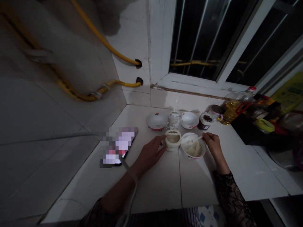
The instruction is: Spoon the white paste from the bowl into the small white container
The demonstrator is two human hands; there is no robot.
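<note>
With the fingers of my left hand (pixel 151 152) at its left side, a small white-rimmed seasoning jar (pixel 173 146) is held steady on the counter. Its lid (pixel 174 119) appears flipped up behind it, and pale contents show inside. My right hand (pixel 213 144) is closed on the handle of a white spoon (pixel 197 139). The spoon's head dips into a white bowl (pixel 186 153) just right of the jar, among whitish, powdery-looking contents (pixel 196 149).
Behind stand two white bowls, a left one (pixel 156 121) and a right one (pixel 190 119). A dark-labelled jar (pixel 205 122) and an oil bottle (pixel 230 110) are farther right. A lit phone (pixel 121 146) lies left, with a cable (pixel 132 175) crossing over my left forearm.
</note>
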